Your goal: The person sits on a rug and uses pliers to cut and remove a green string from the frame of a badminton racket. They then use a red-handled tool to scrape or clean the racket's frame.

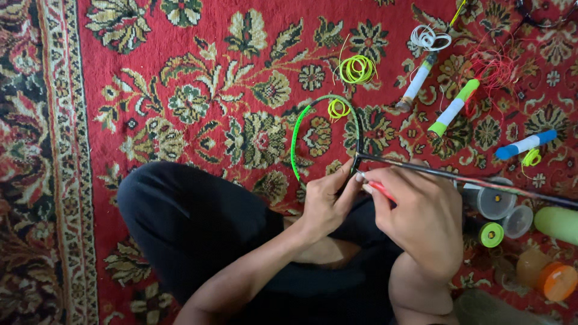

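Pinching racket frame (pixel 301 135) throat: left hand (pixel 325 201) fingers clamped; right hand (pixel 421 213) fingers grip red tool (pixel 382 191).

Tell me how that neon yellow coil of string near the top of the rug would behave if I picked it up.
The yellow string coil looks thin and loosely wound, so it would probably feel very light and floppy. A loose end trails off it, so the loops may spring apart or tangle. Lying flat on the patterned rug, it seems unlikely to roll.

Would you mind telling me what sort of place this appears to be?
Probably a home floor used for racket repair: a patterned red carpet, an unstrung racket frame in the hands, and string coils lying about.
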